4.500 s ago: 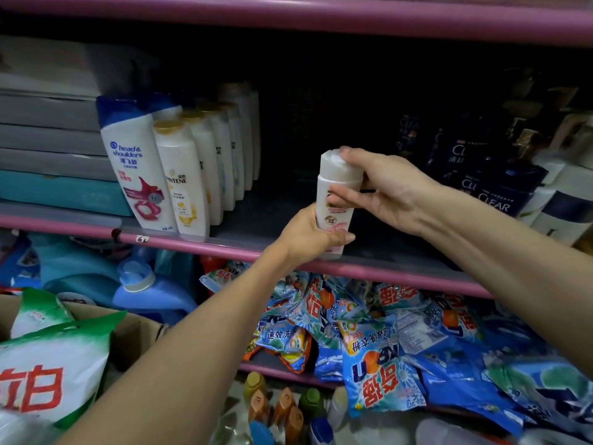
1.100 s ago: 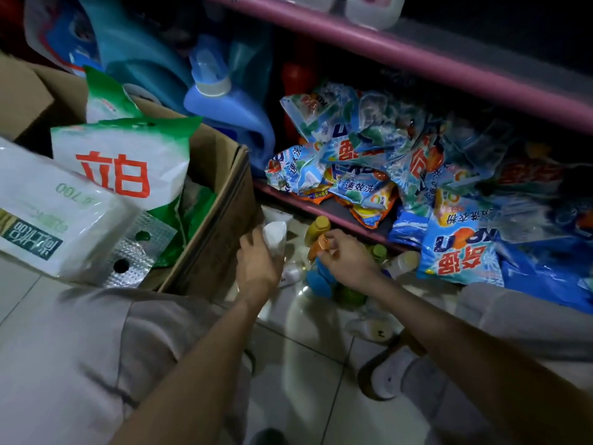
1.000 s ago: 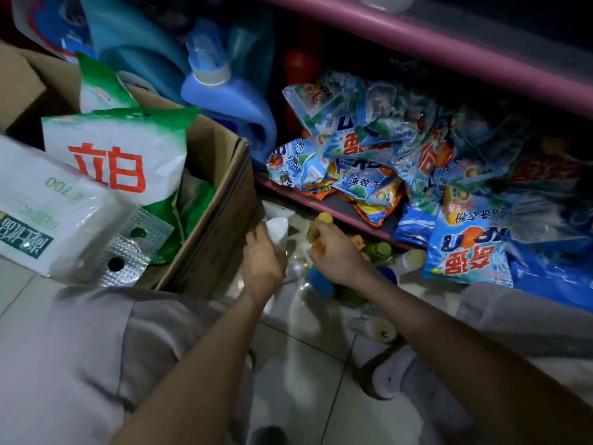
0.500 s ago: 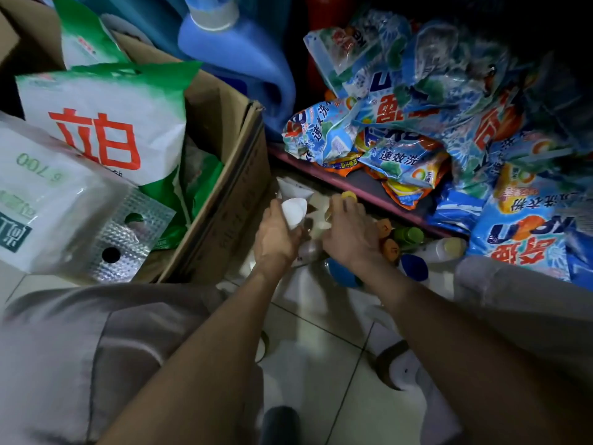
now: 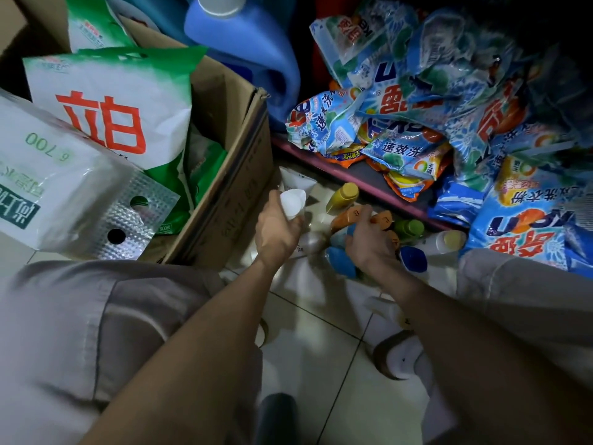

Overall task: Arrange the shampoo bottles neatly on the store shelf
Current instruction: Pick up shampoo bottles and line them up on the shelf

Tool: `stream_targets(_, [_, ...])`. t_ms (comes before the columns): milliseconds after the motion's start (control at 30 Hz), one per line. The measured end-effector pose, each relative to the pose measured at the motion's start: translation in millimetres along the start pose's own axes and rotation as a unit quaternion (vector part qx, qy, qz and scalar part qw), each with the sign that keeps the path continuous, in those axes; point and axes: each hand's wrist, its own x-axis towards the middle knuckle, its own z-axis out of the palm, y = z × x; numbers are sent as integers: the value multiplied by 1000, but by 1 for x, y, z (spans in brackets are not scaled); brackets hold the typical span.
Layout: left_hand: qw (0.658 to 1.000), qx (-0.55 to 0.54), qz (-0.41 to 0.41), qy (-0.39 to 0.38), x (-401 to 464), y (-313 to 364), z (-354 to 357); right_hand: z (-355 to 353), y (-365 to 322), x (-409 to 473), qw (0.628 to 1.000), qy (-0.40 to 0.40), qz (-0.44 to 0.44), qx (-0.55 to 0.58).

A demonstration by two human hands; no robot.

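Several small shampoo bottles stand and lie on the tiled floor in front of the bottom shelf. My left hand point(image 5: 278, 229) grips a white-capped bottle point(image 5: 292, 200), its cap poking up past my fingers. My right hand point(image 5: 369, 241) reaches into the cluster, fingers curled around an orange bottle point(image 5: 348, 216). Around it are a yellow bottle point(image 5: 343, 195), a green-capped bottle point(image 5: 409, 228), blue caps point(image 5: 414, 259), a cream-capped white bottle point(image 5: 444, 240) lying on its side and a clear bottle point(image 5: 313, 242).
A cardboard box point(image 5: 237, 175) with green-and-white detergent bags point(image 5: 112, 101) stands at the left. A pile of blue detergent packets point(image 5: 433, 101) fills the low pink shelf point(image 5: 369, 184). A blue jug point(image 5: 250, 36) stands behind. My knees and a white shoe point(image 5: 401, 358) flank the floor tiles.
Since 4.5 s ago I have crouched from the upper shelf down to the floor. In the last second my right hand shifted among the bottles toward the orange one; the left keeps its white-capped bottle.
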Motion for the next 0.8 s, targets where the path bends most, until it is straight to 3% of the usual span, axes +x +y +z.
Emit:
stream_targets(233, [998, -48, 49, 6, -16, 3, -40, -58, 24, -20, 998, 5, 51, 24])
stream_targets(333, [991, -95, 97, 8, -29, 22, -64, -92, 36, -44, 989, 7, 61, 131])
stream_targets(500, [960, -214, 178, -27, -61, 66, -113, -156, 49, -106, 959, 79, 23, 270])
stream_targets(633, [927, -268, 257, -46, -93, 115, -150, -212, 64, -172, 866, 94, 13, 492])
stream_targets(800, [878, -323, 341, -91, -136, 180, -184, -277, 87, -234, 720, 163, -50, 673])
